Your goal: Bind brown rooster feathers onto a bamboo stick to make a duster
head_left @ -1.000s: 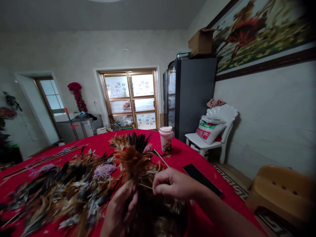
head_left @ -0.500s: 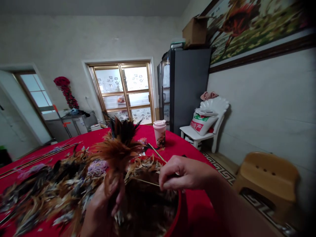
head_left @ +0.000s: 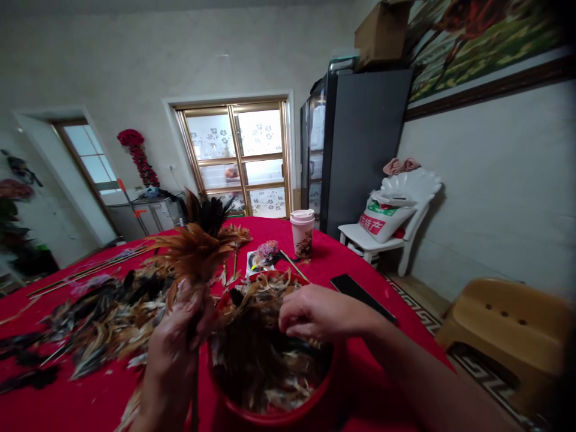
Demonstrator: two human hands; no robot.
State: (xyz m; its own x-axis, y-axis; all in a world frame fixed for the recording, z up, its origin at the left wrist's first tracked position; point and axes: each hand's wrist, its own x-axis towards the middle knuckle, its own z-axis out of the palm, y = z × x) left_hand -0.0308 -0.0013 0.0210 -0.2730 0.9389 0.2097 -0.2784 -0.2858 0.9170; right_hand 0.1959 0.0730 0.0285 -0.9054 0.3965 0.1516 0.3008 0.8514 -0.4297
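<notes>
My left hand (head_left: 173, 336) grips a thin stick topped with a bound tuft of brown and black feathers (head_left: 195, 249), held upright above the table. My right hand (head_left: 315, 315) hangs over a red basin (head_left: 274, 418) heaped with loose feathers (head_left: 265, 354), its fingertips pinched together at the pile. Whether those fingers hold a small feather or thread is hard to tell. A larger spread of loose feathers (head_left: 103, 318) covers the red tablecloth (head_left: 265, 231) to the left of my left hand.
Long thin sticks (head_left: 85, 271) lie at the table's left. A paper cup (head_left: 302, 233), a pink thread bundle (head_left: 267, 251) and a black phone (head_left: 357, 294) sit beyond the basin. A white chair (head_left: 387, 237) holding a bag, a wooden stool (head_left: 506, 336) and a refrigerator (head_left: 360, 144) stand at the right.
My left hand has lifted the feathered stick higher and further left, uncovering more of the basin. The thin stick seen at my right fingers no longer shows. The view has tilted and shifted.
</notes>
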